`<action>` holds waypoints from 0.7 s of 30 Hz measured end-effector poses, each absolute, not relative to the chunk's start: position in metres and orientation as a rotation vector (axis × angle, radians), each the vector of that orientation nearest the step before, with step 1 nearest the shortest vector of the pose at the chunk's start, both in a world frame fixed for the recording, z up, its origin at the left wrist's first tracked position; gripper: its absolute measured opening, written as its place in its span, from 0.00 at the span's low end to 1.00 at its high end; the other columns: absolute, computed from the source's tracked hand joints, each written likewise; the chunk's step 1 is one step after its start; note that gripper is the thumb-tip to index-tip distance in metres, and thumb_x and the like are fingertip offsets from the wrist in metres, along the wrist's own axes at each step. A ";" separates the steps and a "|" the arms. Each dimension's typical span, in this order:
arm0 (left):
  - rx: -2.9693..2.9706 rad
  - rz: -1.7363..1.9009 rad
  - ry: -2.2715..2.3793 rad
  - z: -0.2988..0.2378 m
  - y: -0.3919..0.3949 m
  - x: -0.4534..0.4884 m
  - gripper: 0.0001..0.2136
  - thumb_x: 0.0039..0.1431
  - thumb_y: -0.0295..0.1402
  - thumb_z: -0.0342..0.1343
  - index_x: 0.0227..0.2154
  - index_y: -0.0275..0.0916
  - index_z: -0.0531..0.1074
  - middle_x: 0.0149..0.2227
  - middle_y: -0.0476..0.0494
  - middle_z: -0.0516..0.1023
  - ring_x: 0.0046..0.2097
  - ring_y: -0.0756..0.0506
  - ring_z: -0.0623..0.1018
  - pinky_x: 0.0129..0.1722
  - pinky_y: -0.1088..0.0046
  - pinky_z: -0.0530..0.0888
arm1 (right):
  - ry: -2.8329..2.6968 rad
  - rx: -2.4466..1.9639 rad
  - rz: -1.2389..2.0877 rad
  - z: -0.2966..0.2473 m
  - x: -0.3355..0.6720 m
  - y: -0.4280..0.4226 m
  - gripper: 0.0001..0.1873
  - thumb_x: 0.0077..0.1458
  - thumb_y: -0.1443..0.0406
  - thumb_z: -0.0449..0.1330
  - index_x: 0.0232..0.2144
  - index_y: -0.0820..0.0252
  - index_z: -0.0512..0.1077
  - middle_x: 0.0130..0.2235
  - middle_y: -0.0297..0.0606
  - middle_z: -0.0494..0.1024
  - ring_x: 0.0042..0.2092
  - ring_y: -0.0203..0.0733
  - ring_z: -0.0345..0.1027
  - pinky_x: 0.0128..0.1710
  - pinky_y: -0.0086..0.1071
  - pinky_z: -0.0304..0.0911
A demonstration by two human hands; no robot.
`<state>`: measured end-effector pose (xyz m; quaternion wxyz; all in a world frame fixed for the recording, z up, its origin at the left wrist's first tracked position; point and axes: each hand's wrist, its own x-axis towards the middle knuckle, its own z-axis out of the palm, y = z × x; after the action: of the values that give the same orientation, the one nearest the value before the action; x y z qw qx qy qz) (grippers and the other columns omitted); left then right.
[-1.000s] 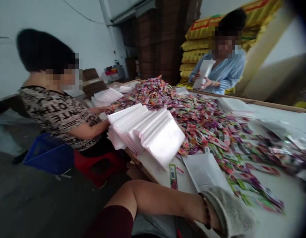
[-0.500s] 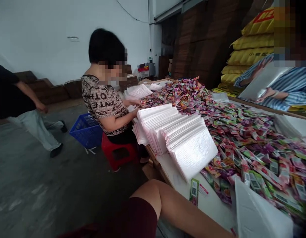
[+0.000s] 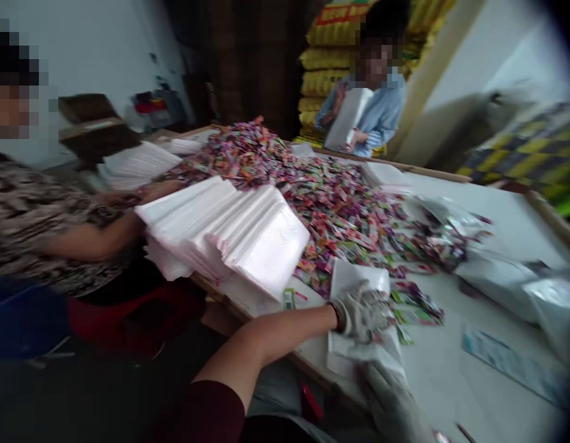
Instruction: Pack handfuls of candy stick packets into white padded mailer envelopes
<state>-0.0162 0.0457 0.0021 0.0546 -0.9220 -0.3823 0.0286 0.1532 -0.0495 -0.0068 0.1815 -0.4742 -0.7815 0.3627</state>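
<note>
My left hand [image 3: 364, 312], in a pale work glove, lies over a white padded mailer [image 3: 358, 275] near the table's front edge. Its fingers are curled, with bits of colour by the fingertips; what they hold is blurred. Below it my right hand [image 3: 388, 397], also gloved, is smeared by motion at the mailer's near end, so its fingers cannot be made out. Just past the left fingertips lie several small green and purple packets [image 3: 416, 304]. A large heap of colourful small packets [image 3: 331, 203] spreads behind the mailer.
Stacked white mailers [image 3: 261, 240] lean left of my arm. A co-worker [image 3: 49, 234] sits at the left; another person [image 3: 388, 117] across the table holds white mailers. Filled silvery bags [image 3: 501, 277] lie right. A wooden rim [image 3: 451, 175] edges the table; yellow sacks [image 3: 321, 83] stand behind.
My view has swung to the right, bringing both gloved hands and the table's right side into sight. The walking person at the left has gone out of view.
</note>
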 end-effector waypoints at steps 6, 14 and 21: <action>-2.988 -0.189 -0.988 -0.016 0.056 -0.026 0.25 0.65 0.46 0.41 0.62 0.47 0.60 0.68 0.39 0.53 0.68 0.34 0.49 0.62 0.46 0.45 | -2.668 -1.336 0.717 0.002 0.133 -0.028 0.09 0.46 0.70 0.55 0.30 0.59 0.75 0.36 0.46 0.76 0.41 0.48 0.66 0.43 0.39 0.61; -3.209 -0.313 -0.951 -0.020 0.056 -0.035 0.25 0.61 0.43 0.52 0.61 0.48 0.63 0.67 0.39 0.55 0.67 0.33 0.49 0.63 0.46 0.44 | -2.568 -1.285 0.993 0.050 0.140 -0.046 0.05 0.48 0.70 0.56 0.27 0.58 0.72 0.32 0.39 0.75 0.37 0.43 0.66 0.37 0.32 0.59; -3.442 -0.217 -0.978 0.001 0.070 -0.035 0.25 0.55 0.38 0.56 0.57 0.43 0.65 0.65 0.41 0.59 0.67 0.36 0.50 0.61 0.51 0.48 | -2.514 -1.093 1.350 0.058 0.181 -0.061 0.14 0.53 0.70 0.53 0.41 0.56 0.73 0.40 0.37 0.77 0.41 0.40 0.70 0.40 0.30 0.63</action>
<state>-0.0350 0.0701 0.0010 -0.2196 -0.9367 -0.2661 -0.0591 0.1812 -0.0612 0.0581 0.0431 -0.3575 -0.8219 0.4414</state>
